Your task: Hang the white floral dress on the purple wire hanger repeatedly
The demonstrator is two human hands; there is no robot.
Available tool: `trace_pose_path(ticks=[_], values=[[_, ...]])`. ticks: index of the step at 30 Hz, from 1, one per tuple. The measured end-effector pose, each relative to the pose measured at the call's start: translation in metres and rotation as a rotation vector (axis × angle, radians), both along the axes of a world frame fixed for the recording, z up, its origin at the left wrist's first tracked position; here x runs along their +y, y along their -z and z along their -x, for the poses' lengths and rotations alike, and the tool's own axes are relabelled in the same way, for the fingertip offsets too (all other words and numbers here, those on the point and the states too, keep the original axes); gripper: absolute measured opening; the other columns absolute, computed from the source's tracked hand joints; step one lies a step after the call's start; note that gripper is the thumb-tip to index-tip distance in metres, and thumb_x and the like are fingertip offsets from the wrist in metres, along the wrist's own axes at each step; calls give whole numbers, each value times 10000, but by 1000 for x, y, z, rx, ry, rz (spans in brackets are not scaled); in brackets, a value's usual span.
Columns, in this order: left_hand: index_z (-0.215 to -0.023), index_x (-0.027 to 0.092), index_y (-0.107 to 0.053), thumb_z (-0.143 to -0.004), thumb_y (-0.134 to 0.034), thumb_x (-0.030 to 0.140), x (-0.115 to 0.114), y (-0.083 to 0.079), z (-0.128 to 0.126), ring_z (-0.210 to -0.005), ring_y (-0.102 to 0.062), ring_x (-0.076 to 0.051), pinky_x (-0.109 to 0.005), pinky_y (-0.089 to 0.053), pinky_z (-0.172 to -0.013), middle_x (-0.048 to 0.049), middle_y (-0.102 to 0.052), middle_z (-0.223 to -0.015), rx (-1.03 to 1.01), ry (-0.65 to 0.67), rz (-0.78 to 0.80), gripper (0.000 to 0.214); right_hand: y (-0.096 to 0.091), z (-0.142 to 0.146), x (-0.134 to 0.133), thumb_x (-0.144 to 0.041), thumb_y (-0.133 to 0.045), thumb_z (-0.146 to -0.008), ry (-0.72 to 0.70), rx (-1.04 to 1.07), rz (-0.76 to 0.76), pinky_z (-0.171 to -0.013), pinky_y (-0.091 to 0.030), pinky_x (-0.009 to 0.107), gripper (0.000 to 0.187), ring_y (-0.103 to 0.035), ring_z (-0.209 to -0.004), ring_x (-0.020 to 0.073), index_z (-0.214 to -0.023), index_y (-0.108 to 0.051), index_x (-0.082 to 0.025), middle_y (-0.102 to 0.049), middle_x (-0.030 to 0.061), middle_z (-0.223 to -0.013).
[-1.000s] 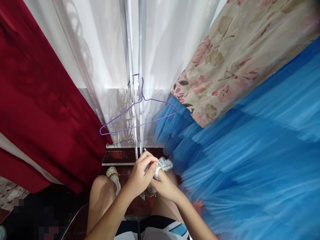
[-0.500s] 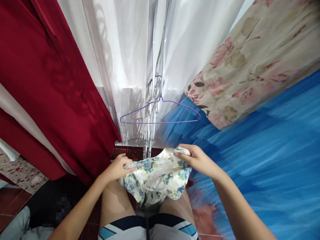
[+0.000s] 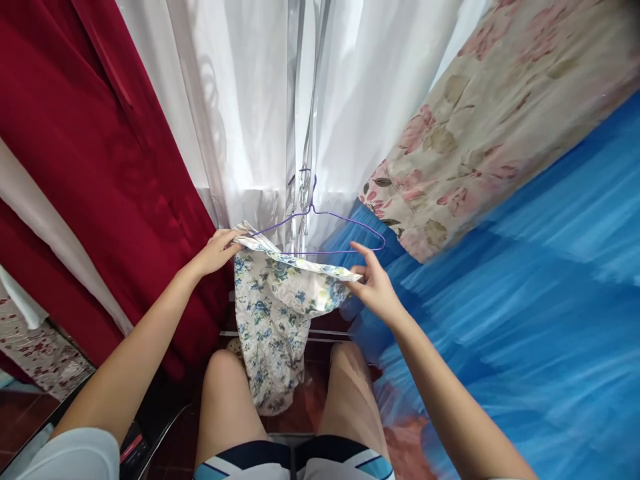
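Stretched between the left hand (image 3: pixel 215 250) and the right hand (image 3: pixel 375 283): a cloth (image 3: pixel 273 313), top edge gripped at both ends, the rest hanging down in front of the knees (image 3: pixel 225 380). Just behind that edge, a hanger (image 3: pixel 345 217) (hooked up at the middle of a curtain (image 3: pixel 240 113)). Left of the curtain, a heavy drape (image 3: pixel 75 167). To the right, a bed cover (image 3: pixel 525 280), with a second spread (image 3: pixel 500 113) overlapping its far end. Below, floor (image 3: pixel 310 400) between the legs.

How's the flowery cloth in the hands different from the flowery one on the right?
The held cloth has blue flowers on white; the right-side fabric has pink flowers on beige. The held cloth hangs between left hand and right hand; the right-side fabric is untouched. Both are flowery.
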State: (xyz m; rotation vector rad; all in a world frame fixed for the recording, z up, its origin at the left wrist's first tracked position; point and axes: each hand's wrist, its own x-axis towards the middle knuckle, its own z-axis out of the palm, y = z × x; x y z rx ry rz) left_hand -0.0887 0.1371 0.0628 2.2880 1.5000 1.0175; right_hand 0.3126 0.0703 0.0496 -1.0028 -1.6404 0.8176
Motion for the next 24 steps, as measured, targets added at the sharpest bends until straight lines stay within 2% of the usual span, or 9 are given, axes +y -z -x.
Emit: trace_pose_path(ticks=[2,4,7,9,13,17,19,21,24], values=[[-1020,190,-702,-877,-562,485,-3,-9,-19,-982,-577,-234,-339,-461,-907,-52,-682,-1013,-136,105,82,357,-2,-17,18,-145,-689,-657,85,26,-83,-501,-391,249,982,-486,-502,140,-1537,-257,-197,-579,-76,-612],[-888,150,-709,-838,-613,514,-10,-14,-40,-824,-596,-214,-302,-487,-765,-44,-678,-853,-256,197,237,379,-7,-38,42,-126,-697,-620,171,-6,-142,-502,-384,253,1026,-484,-489,134,-1542,-247,-157,-587,-70,-601],[-930,126,-726,-799,-675,500,-24,-15,-66,-794,-622,-217,-297,-487,-712,-62,-701,-868,-396,315,458,400,-14,-64,86,-147,-706,-612,233,-43,-135,-479,-355,255,1019,-456,-461,120,-1529,-266,-85,-630,-22,-637],[-976,127,-718,-782,-709,472,-35,-16,-79,-795,-633,-215,-288,-485,-698,-68,-706,-896,-457,356,522,396,-20,-74,115,-159,-716,-599,229,-70,-113,-517,-400,266,1022,-505,-517,133,-1522,-286,-70,-689,47,-774],[-897,131,-672,-788,-707,473,-48,-18,-88,-716,-592,-176,-257,-446,-626,-36,-641,-787,-504,306,474,361,-31,-75,151,-150,-735,-558,198,-254,-58,-686,-497,294,943,-620,-750,194,-1450,-435,-92,-689,126,-1128],[-724,151,-554,-824,-665,495,-50,-19,-76,-601,-481,-115,-220,-352,-548,23,-493,-656,-445,215,372,375,-30,-70,155,-168,-740,-568,131,-388,31,-657,-501,292,541,-624,-661,200,-1101,-697,-93,-729,54,-819],[-685,160,-502,-829,-666,489,-51,-18,-69,-577,-443,-103,-217,-319,-534,38,-445,-627,-354,174,310,395,-23,-69,150,-193,-766,-560,142,-405,31,-644,-497,297,441,-613,-630,201,-990,-711,-113,-696,28,-708],[-688,164,-495,-831,-671,473,-55,-18,-65,-604,-454,-110,-220,-327,-555,37,-453,-638,-239,149,243,384,-15,-69,145,-227,-790,-559,207,-391,-2,-658,-499,315,579,-614,-657,214,-1112,-655,-121,-692,33,-741],[-728,166,-516,-853,-654,446,-63,-20,-68,-676,-489,-126,-228,-345,-605,27,-502,-693,-127,131,165,336,-8,-70,140,-236,-809,-563,280,-284,-95,-717,-512,352,912,-638,-762,248,-1388,-442,-105,-705,81,-884]])
